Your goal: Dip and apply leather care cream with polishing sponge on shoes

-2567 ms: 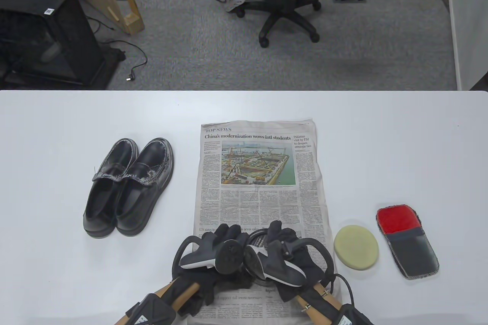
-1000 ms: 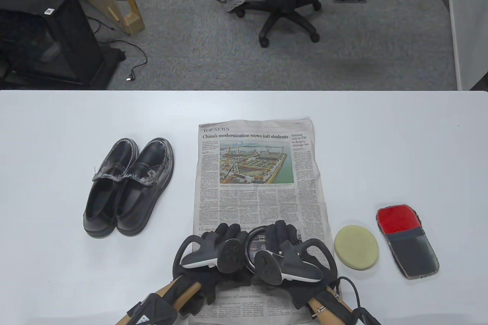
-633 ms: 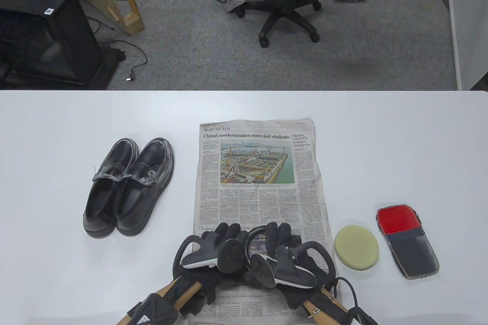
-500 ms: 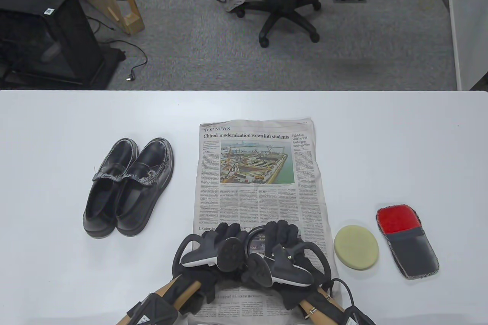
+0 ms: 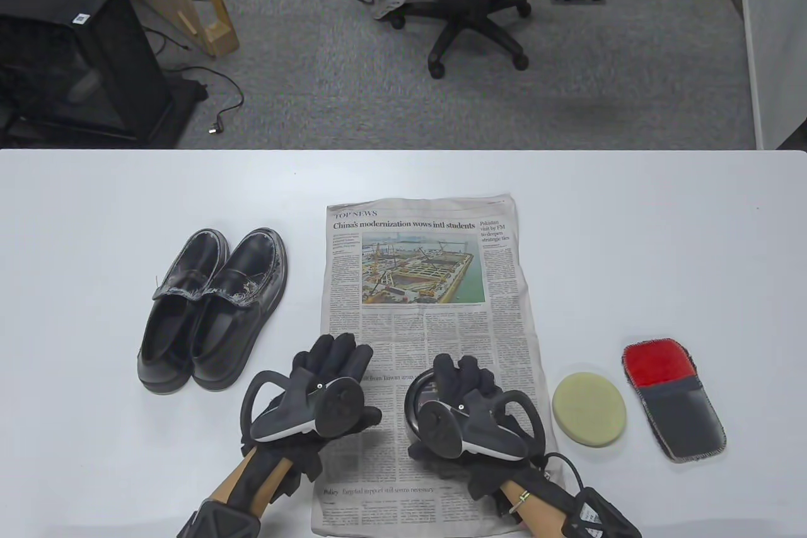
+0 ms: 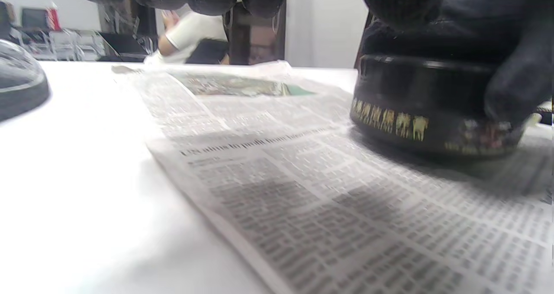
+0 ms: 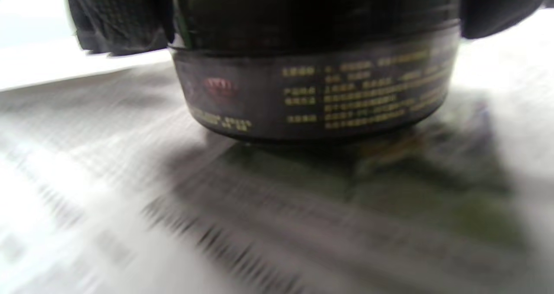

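Tin point(image 6: 433, 108) gripped from above by right hand point(image 5: 463, 402) on newspaper point(image 5: 429, 311); left hand point(image 5: 321, 390) spread flat beside tin. Lid apparently on; paper may be dragged if twisted one-handed.

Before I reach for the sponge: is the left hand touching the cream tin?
Apart. In the table view the left hand lies flat on the newspaper, printed page showing between it and the cream tin under the right hand.

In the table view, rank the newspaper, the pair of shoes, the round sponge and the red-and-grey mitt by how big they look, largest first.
1. newspaper, clearly the largest.
2. pair of shoes.
3. red-and-grey mitt.
4. round sponge.

The mitt and sponge look close in area; the mitt is longer, so I rank it slightly ahead, with some doubt.
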Demonstrator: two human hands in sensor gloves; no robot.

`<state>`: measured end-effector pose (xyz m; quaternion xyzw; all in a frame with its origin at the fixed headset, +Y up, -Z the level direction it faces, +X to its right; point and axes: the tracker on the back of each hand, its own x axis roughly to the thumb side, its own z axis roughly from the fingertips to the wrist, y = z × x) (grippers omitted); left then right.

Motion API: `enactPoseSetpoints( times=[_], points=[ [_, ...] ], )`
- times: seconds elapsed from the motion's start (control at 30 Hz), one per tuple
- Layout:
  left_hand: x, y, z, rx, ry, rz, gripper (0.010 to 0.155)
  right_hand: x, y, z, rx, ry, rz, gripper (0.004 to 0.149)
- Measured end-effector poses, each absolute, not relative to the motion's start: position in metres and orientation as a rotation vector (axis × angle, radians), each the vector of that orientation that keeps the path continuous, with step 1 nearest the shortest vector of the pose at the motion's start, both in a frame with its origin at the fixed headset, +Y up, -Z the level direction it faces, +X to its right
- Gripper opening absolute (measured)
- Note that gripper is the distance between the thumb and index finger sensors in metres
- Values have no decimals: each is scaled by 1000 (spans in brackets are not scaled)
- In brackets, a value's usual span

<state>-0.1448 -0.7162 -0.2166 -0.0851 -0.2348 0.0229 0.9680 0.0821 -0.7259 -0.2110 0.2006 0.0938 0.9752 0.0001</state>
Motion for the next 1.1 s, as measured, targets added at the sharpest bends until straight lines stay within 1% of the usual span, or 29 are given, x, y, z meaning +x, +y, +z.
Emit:
enactPoseSetpoints(
  times=[0.1,0.17,0.2,0.23,0.27,0.33,0.4,0.5,0.53,0.57,0.63,0.67,0.73,0.8,0.83,0.9,0.93,1.0,1.03,1.1],
  points=[
    [-158,-723,-218,-120,-444,134,93,117,-709,-242,340,177,3096,130],
    [-166,-730,-221,-144,-422,171,94,149,-705,-271,46,80,3159,129],
    [-168,-731,-222,-149,-413,179,94,160,-705,-281,-45,70,3182,129],
    [-170,-734,-223,-148,-402,191,93,177,-707,-297,-195,70,3207,129],
    [-171,-735,-224,-148,-396,195,93,188,-710,-306,-296,66,3210,129],
    [-173,-738,-226,-157,-383,193,93,216,-721,-328,-531,73,3225,129],
    [-174,-741,-227,-166,-380,189,93,232,-731,-338,-666,116,3198,128],
    [-173,-746,-230,-190,-384,180,93,245,-745,-346,-734,174,3175,127],
    [-173,-746,-230,-197,-384,179,93,248,-745,-346,-750,164,3177,126],
    [-173,-748,-231,-199,-381,184,93,252,-745,-347,-734,148,3122,124],
    [-172,-749,-231,-204,-382,191,93,257,-745,-346,-704,224,3067,119],
    [-171,-749,-231,-208,-385,192,93,259,-745,-344,-656,312,3021,115],
    [-169,-749,-230,-203,-392,185,94,257,-743,-339,-641,322,3071,110],
    [-168,-748,-229,-195,-400,180,93,251,-738,-329,-603,302,3174,108],
    [-167,-748,-228,-193,-404,180,93,246,-735,-322,-540,247,3212,105],
    [-166,-747,-227,-195,-423,181,94,232,-725,-302,-321,181,3203,98],
    [-166,-747,-227,-196,-430,185,94,227,-722,-293,-235,169,3177,96],
    [-164,-748,-227,-202,-453,200,94,208,-715,-265,31,173,3075,92],
    [-164,-748,-226,-206,-458,204,94,201,-713,-255,92,173,3046,91],
    [-163,-749,-224,-215,-473,214,95,182,-712,-228,287,157,3005,90]
  ],
)
